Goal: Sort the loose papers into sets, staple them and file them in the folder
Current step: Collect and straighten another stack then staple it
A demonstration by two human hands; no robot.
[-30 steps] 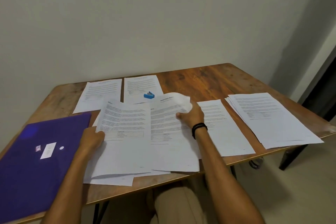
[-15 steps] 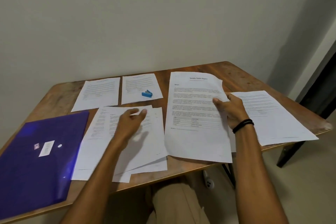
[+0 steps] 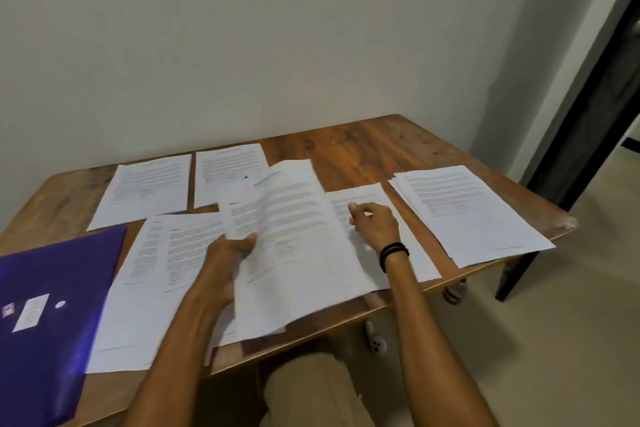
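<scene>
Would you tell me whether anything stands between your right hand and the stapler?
Yes. The sheet that the left hand holds up stands between the right hand and the stapler, which lies on a far paper. Only a blue tip of it shows past the sheet's upper edge.

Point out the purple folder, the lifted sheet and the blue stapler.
purple folder (image 3: 62,263), head view, bare cover.
lifted sheet (image 3: 294,236), head view, printed middle.
blue stapler (image 3: 246,177), head view, tip showing past the sheet's edge.

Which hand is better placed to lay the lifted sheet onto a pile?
Left. The left hand grips the lifted sheet by its edge; the right hand only rests on another paper.
</scene>
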